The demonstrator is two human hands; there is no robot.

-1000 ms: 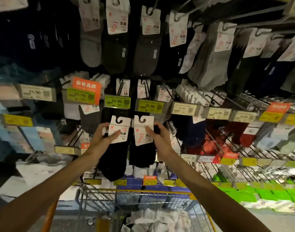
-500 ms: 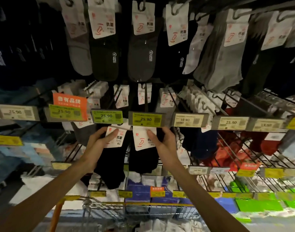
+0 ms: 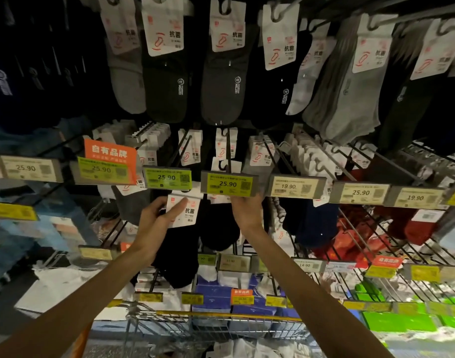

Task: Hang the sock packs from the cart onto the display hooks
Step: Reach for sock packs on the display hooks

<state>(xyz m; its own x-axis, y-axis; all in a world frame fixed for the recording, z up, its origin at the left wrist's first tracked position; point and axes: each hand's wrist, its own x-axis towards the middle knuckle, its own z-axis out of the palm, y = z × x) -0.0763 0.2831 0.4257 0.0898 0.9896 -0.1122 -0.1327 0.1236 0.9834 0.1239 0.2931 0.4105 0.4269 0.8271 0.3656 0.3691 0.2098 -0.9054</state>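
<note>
Sock packs (image 3: 180,250), pinched in left hand (image 3: 154,223) and right hand (image 3: 247,211) below price tags (image 3: 227,184), next need threading onto hooks (image 3: 229,148)

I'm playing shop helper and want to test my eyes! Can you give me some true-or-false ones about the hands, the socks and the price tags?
1. The left hand holds a black sock pack by its white card. True.
2. The green price tag just above the right hand says 19.90. False: it says 25.90.
3. The second sock pack, in the right hand, is red. False: it is black.
4. The cart stands below the arms. True.
</note>
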